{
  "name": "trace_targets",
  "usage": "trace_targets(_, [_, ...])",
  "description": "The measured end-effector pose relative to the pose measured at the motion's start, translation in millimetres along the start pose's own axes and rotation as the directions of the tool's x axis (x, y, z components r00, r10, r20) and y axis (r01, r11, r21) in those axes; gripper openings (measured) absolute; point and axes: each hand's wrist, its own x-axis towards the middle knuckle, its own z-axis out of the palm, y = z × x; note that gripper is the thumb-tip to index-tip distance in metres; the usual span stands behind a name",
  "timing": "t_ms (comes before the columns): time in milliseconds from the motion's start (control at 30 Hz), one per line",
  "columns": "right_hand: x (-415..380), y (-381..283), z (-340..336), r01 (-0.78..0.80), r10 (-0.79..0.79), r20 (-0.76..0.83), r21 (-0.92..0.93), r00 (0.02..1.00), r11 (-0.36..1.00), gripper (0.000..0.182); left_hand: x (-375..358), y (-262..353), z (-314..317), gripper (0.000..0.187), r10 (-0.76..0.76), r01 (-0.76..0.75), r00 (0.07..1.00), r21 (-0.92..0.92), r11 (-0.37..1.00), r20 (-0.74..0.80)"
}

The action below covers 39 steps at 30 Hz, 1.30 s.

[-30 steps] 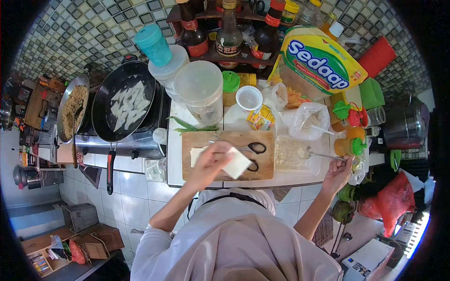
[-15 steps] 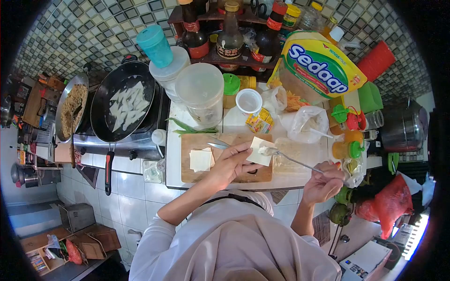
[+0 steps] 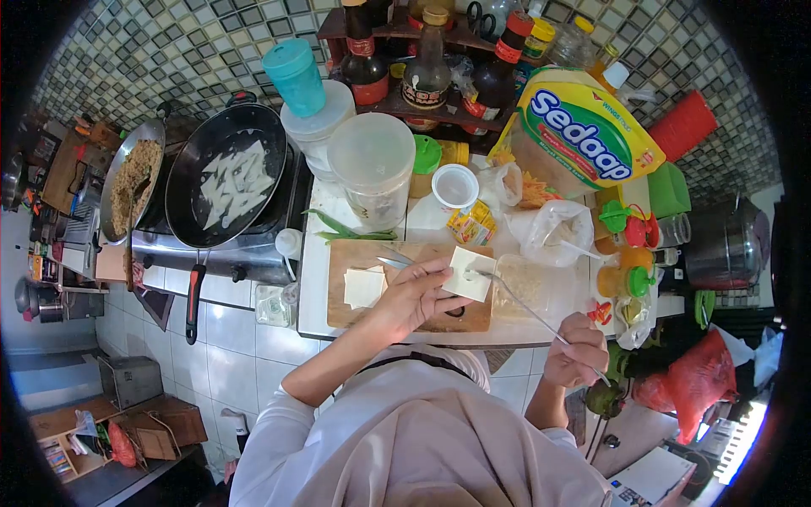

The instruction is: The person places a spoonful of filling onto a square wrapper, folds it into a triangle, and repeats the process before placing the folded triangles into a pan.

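My left hand [image 3: 411, 296] holds up a square pastry wrapper [image 3: 460, 285] between thumb and fingers, above the right part of the wooden cutting board [image 3: 340, 318]. A small pale dab sits near the wrapper's middle. My right hand [image 3: 577, 353] is closed around the handle of a long metal spoon [image 3: 530, 311], whose far end touches the wrapper at that dab. Left of my left hand, a stack of pastry wrappers [image 3: 364, 288] lies on the board. A knife [image 3: 390, 260] on the board is partly hidden behind my left hand.
A black frying pan [image 3: 190, 228] with pale folded pieces sits on the stove, beside a pan of brown crumbly food [image 3: 133, 169]. A clear plastic tub [image 3: 536, 296] stands right of the board. Behind are a large canister [image 3: 372, 173], a plastic bag [image 3: 553, 232] and a Sedaap pack [image 3: 574, 127].
My right hand has moved slightly down and turned, so the spoon slants more steeply. The pale lump at the spoon's end now looks smaller against the wrapper. My left hand stays nearly in place.
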Motion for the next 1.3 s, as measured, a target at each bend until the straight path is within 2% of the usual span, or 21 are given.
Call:
trace_targets(100, [3.5, -2.0, -0.7, 0.03, -0.027, -0.057, 0.067, 0.998, 0.997, 0.041, -0.3, 1.5, 4.3, 0.028, 0.007, -0.007, 1.0, 0.007, 1.0, -0.011])
trace_targets(167, [6.7, -1.3, -0.6, -0.013, 0.014, 0.086, -0.015, 0.996, 1.0, 0.042, 0.0, 2.1, 4.8, 0.028, 0.02, -0.019, 1.0, 0.016, 1.0, -0.018])
trace_targets(200, [5.7, -0.8, -0.2, -0.012, 0.013, 0.085, -0.014, 0.996, 1.0, 0.042, 1.1, 1.2, 3.0, 0.028, 0.015, -0.014, 1.0, 0.02, 1.0, -0.017])
trace_targets(267, [2.7, 0.1, 0.6, 0.013, -0.012, -0.017, 0.083, 1.0, 0.996, 0.041, 1.4, 0.7, 2.2, 0.028, 0.01, -0.01, 1.0, 0.022, 1.0, -0.017])
trace_targets(300, [5.1, -0.2, 0.5, 0.012, -0.011, -0.017, 0.082, 1.0, 0.997, 0.041, 1.2, 0.4, 2.5, 0.028, 0.018, -0.016, 0.999, 0.051, 0.999, -0.03])
trace_targets(367, [11.6, -1.8, -0.1, 0.028, -0.024, 0.121, -0.028, 0.992, 0.999, 0.04, 2.4, -1.8, 1.1, 0.028, 0.022, -0.019, 0.999, 0.079, 0.997, -0.043])
trace_targets(400, [10.3, -2.4, -0.1, 0.027, -0.023, 0.12, -0.029, 0.993, 0.999, 0.04, 4.7, -3.9, -2.0, 0.027, 0.027, -0.024, 0.999, 0.077, 0.997, -0.039])
trace_targets(500, [7.2, -2.5, 0.0, 0.012, -0.008, 0.093, -0.042, 0.996, 0.999, 0.039, 5.7, -5.5, -2.5, 0.026, 0.03, -0.027, 0.999, 0.076, 0.997, -0.037])
trace_targets(600, [6.9, -2.9, -1.0, 0.005, -0.007, 0.037, 0.037, 0.999, 0.999, 0.037, 4.9, -5.1, -0.1, 0.026, 0.024, -0.022, 0.999, 0.065, 0.998, -0.038])
trace_targets(700, [7.8, -2.4, 0.1, -0.004, 0.009, 0.091, -0.049, 0.996, 0.999, 0.036, 6.7, -5.6, -2.9, 0.026, 0.019, -0.018, 1.0, 0.057, 0.998, -0.019])
trace_targets(767, [4.3, 0.4, 0.8, -0.005, 0.007, -0.037, 0.04, 0.999, 0.999, 0.037, 5.4, -5.1, -3.6, 0.026, 0.018, -0.017, 1.0, 0.056, 0.998, -0.008])
trace_targets(800, [3.5, 1.1, 1.8, -0.006, 0.008, -0.036, 0.039, 0.999, 0.999, 0.037, 4.1, -4.3, -1.3, 0.026, 0.019, -0.018, 1.0, 0.062, 0.998, -0.019])
trace_targets(867, [2.4, 2.6, 4.7, -0.123, 0.121, -0.101, -0.012, 0.988, 0.992, 0.035, 3.5, -4.7, 0.2, 0.027, 0.018, -0.016, 0.999, 0.068, 0.998, -0.028])
trace_targets(900, [0.4, 2.3, 5.1, -0.121, 0.119, -0.101, -0.011, 0.988, 0.993, 0.035, 3.3, -4.6, 0.0, 0.027, 0.017, -0.015, 0.999, 0.058, 0.998, -0.035])
trace_targets(967, [-4.2, 0.2, 5.5, -0.363, 0.406, -0.263, 0.197, 0.875, 0.91, 0.032, 3.1, -4.6, -0.9, 0.027, 0.02, -0.017, 0.999, 0.048, 0.999, -0.045])
trace_targets(1000, [-3.7, 1.1, 5.2, -0.363, 0.406, -0.261, 0.198, 0.876, 0.91, 0.032, 3.7, -5.3, -1.2, 0.026, 0.023, -0.022, 0.999, 0.032, 0.999, -0.044])
trace_targets(1067, [-2.1, 3.4, 4.0, -0.395, 0.526, -0.404, 0.366, 0.748, 0.843, 0.03, 4.2, -5.5, -0.7, 0.025, 0.026, -0.026, 0.999, 0.015, 1.0, -0.043])
trace_targets(1100, [-2.2, 3.5, 4.0, -0.395, 0.526, -0.404, 0.365, 0.749, 0.843, 0.03, 3.9, -5.1, 0.2, 0.024, 0.03, -0.029, 0.999, 0.01, 1.0, -0.034])
trace_targets(1167, [-3.2, 3.2, 4.3, -0.469, 0.651, -0.413, 0.462, 0.637, 0.752, 0.031, 3.3, -5.3, 0.4, 0.024, 0.03, -0.03, 0.999, 0.005, 1.0, -0.023])
trace_targets(1300, [-6.2, 3.1, 5.0, -0.53, 0.696, -0.38, 0.458, 0.609, 0.714, 0.029, 3.5, -8.1, -4.6, 0.024, -0.008, 0.008, 1.0, 0.017, 1.0, -0.019])
